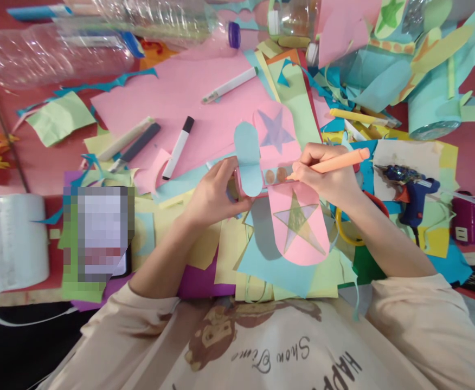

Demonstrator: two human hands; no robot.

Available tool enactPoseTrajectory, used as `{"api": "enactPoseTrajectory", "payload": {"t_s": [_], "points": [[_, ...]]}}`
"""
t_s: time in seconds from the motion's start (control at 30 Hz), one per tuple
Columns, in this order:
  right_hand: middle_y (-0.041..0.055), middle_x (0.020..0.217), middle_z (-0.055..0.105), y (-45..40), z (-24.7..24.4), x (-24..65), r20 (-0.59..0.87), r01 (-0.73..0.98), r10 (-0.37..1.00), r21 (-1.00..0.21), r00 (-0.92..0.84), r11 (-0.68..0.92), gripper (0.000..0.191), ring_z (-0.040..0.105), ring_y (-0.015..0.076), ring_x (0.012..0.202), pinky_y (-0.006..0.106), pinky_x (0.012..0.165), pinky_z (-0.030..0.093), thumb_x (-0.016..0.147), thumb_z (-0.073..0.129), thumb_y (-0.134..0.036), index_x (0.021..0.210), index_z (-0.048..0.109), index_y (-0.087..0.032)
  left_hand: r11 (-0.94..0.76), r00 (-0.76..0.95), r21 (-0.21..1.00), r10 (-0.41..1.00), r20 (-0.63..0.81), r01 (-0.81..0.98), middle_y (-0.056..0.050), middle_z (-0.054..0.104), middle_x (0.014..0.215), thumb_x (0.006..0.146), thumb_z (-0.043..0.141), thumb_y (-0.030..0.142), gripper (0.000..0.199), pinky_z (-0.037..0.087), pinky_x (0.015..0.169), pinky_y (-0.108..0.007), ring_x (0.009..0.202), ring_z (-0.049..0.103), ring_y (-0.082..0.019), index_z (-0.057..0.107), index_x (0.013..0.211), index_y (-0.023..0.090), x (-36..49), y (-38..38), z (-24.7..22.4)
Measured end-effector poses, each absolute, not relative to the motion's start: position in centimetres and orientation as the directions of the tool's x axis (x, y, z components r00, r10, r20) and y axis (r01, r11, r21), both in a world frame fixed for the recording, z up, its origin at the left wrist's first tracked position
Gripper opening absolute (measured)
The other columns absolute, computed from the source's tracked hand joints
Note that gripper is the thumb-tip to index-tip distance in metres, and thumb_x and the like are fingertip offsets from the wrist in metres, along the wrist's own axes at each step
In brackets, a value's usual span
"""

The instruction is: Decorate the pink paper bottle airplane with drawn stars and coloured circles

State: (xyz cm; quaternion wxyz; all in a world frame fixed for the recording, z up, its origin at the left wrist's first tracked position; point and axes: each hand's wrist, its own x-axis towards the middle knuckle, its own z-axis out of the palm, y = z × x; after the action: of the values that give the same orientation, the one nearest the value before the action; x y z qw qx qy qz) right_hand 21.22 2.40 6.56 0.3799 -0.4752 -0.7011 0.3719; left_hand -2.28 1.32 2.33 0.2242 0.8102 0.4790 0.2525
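My right hand (316, 170) is closed around an orange marker (341, 161), its tip at a grey-blue strip (276, 175) that bears round brownish-orange dots. That strip runs across a pink paper craft (298, 230) with rounded wings above and below, each carrying a drawn star. A light blue rounded paper piece (248, 160) stands at the craft's left end. With fingers and thumb curled, my left hand (217, 189) grips the craft at that end. Part of the craft there is hidden behind the fingers.
Clear plastic bottles (152, 24) lie along the back. Loose markers (178, 149) rest on pink paper (205, 92). A blue glue gun (416, 197) and yellow-handled scissors (345, 227) lie right. A phone (103, 233) and a white box (12, 238) sit left.
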Motion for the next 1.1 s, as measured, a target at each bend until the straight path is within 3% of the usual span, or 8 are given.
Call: {"api": "enactPoseTrajectory", "payload": {"t_s": [0.37, 0.67, 0.9, 1.1], "points": [[-0.0053, 0.051, 0.044, 2.6, 6.8, 21.0, 0.187, 0.318, 0.963, -0.917, -0.193, 0.242, 0.034, 0.043, 0.0082, 0.048, 0.027, 0.047, 0.039, 0.081, 0.059, -0.014, 0.056, 0.037, -0.022, -0.416, 0.403, 0.634, 0.898, 0.174, 0.652, 0.001, 0.056, 0.08, 0.064, 0.068, 0.02, 0.046, 0.049, 0.068, -0.028, 0.072, 0.055, -0.014, 0.048, 0.105, 0.019, -2.3, 1.2, 2.2], [-0.0052, 0.05, 0.047, 2.4, 6.8, 21.1, 0.116, 0.326, 0.967, -0.927, -0.227, 0.188, 0.032, 0.043, 0.0077, 0.048, 0.025, 0.044, 0.034, 0.075, 0.061, -0.011, 0.052, 0.042, -0.021, -0.398, 0.393, 0.635, 0.906, 0.158, 0.662, 0.002, 0.054, 0.077, 0.065, 0.069, 0.022, 0.042, 0.048, 0.066, -0.028, 0.071, 0.055, -0.014, 0.046, 0.1, 0.02, -2.3, 1.1, 2.3], [-0.0044, 0.049, 0.058, 3.2, 7.3, 21.8, -0.008, -0.041, 0.989, -0.999, -0.149, -0.014, 0.024, 0.044, 0.0072, 0.037, 0.024, 0.034, 0.028, 0.08, 0.06, -0.027, 0.059, 0.049, -0.022, -0.449, 0.418, 0.619, 0.884, 0.207, 0.644, 0.002, 0.057, 0.081, 0.065, 0.067, 0.021, 0.046, 0.049, 0.067, -0.027, 0.075, 0.058, -0.016, 0.046, 0.106, 0.021, -2.5, 1.3, 2.2], [-0.0037, 0.053, 0.059, 3.1, 7.4, 22.1, 0.066, 0.081, 0.983, -0.993, -0.171, 0.081, 0.026, 0.046, 0.007, 0.039, 0.024, 0.036, 0.032, 0.079, 0.068, -0.027, 0.06, 0.051, -0.021, -0.489, 0.431, 0.623, 0.865, 0.257, 0.61, 0.001, 0.058, 0.082, 0.065, 0.069, 0.025, 0.046, 0.048, 0.065, -0.028, 0.078, 0.06, -0.017, 0.046, 0.104, 0.022, -3.0, 1.8, 2.4]]}}
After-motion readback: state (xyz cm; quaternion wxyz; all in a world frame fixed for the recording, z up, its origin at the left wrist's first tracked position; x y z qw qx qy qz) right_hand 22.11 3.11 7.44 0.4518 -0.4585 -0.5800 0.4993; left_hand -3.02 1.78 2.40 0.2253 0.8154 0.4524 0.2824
